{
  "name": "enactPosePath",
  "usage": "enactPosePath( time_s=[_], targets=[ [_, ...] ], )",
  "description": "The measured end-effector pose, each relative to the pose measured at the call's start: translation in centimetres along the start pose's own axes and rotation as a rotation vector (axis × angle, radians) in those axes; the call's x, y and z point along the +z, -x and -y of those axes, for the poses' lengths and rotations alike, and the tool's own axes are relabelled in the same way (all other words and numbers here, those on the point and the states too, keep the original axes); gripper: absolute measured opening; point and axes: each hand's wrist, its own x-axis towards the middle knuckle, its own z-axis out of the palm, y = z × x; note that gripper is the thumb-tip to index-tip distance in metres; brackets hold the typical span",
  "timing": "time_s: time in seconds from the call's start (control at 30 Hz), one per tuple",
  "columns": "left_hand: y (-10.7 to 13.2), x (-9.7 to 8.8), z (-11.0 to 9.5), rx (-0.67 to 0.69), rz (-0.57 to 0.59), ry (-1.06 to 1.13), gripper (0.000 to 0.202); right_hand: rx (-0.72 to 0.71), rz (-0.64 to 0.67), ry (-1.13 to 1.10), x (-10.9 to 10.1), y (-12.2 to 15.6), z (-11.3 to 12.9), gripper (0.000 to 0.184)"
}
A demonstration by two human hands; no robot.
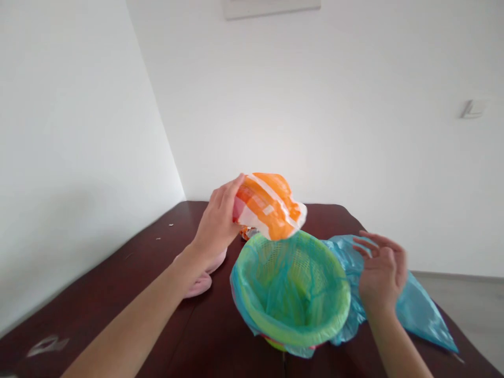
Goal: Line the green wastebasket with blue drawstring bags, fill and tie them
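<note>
Right in front of you, a round green basket (343, 302) stands on the dark reddish-brown tabletop (220, 341), its mouth facing up towards you. A thin, see-through blue liner (289, 310) fills it, gathered into creases towards the bottom and folded out over the rim, with the mesh of the far wall showing through. Your left hand (222, 215) is closed around an orange-and-white package (271, 205), glossy, soft and wrinkled, holding it tilted above the basket's far rim. Your right hand (381, 273) is wide, fingers parted and slightly curled, just right of the basket over a crumpled sheet of blue plastic (427, 315); you cannot tell whether they touch. That sheet spreads along the right side to a pointed near corner. Left of the basket, a soft, rounded pink item (200, 283) lies partly behind your left forearm. A small shiny orange wrapper (247, 232) sits beyond the far-left rim, and a clear scrap (48, 345) lies at the near left.
</note>
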Motion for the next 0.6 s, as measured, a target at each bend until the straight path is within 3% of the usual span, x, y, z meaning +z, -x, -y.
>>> enactPosePath(
  time_s=[0.07, 0.13, 0.2, 0.23, 0.3, 0.37, 0.5, 0.6],
  targets=[
    [-0.3, -1.1, -4.4, 0.127, 0.008, 0.042, 0.101, -0.093, 0.217, -0.001, 0.4, -0.3, 3.7, 0.057],
    [-0.4, -1.5, -8.3, 0.224, 0.05, 0.088, 0.09, -0.127, 0.53, 0.109, 1.3, 0.1, 7.4, 0.102],
    [-0.3, -1.2, -11.3, 0.296, 0.146, 0.13, 0.085, -0.146, 0.756, 0.283, 2.4, 0.9, 9.9, 0.134],
    [-0.1, -0.8, -12.3, 0.312, 0.198, 0.139, 0.084, -0.157, 0.825, 0.373, 3.0, 1.3, 10.6, 0.141],
    [0.5, 0.3, -13.4, 0.291, 0.283, 0.148, 0.087, -0.172, 0.908, 0.513, 3.8, 1.9, 10.9, 0.14],
    [1.4, 1.5, -13.2, 0.222, 0.34, 0.177, 0.094, -0.159, 0.943, 0.603, 4.3, 2.1, 10.3, 0.126],
    [3.5, 2.8, -10.5, 0.124, 0.512, 0.251, 0.107, -0.08, 1.013, 0.674, 5.1, 2.3, 8.2, 0.109],
    [4.5, 2.6, -8.9, 0.068, 0.717, 0.276, 0.102, 0.01, 1.128, 0.826, 5.7, 2.8, 7.5, 0.098]
  ],
)
